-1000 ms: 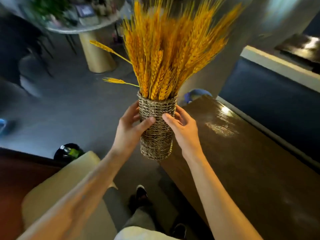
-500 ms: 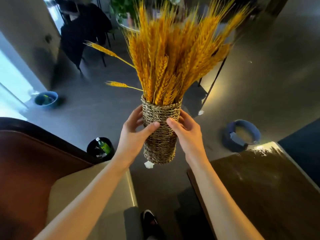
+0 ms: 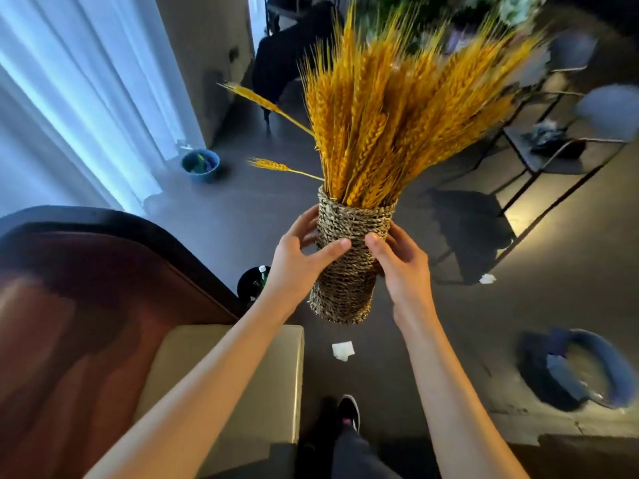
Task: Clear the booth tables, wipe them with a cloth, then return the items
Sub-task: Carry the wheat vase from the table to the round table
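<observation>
Vase (image 3: 345,267): woven basket type, carried upright in the air above the dark floor (image 3: 432,357), between both hands, just past the beige seat (image 3: 249,368).
Wheat (image 3: 390,133): orange-yellow dried stalks standing in the vase, fanning up and to the right; two loose ears poking out to the left.
Left hand (image 3: 297,261): grip curled round the vase's left side, thumb across the front, fingers behind.
Right hand (image 3: 401,261): grip wrapped round the vase's right side, thumb on the front weave.
Floor: white paper scrap (image 3: 343,350) below the vase; blue tub (image 3: 574,368) at lower right; blue bucket (image 3: 200,164) near the curtain (image 3: 86,98); black bin (image 3: 254,283) beside the booth backrest (image 3: 86,288).
Foot: one dark shoe (image 3: 348,411) at the bottom, below the scrap.
</observation>
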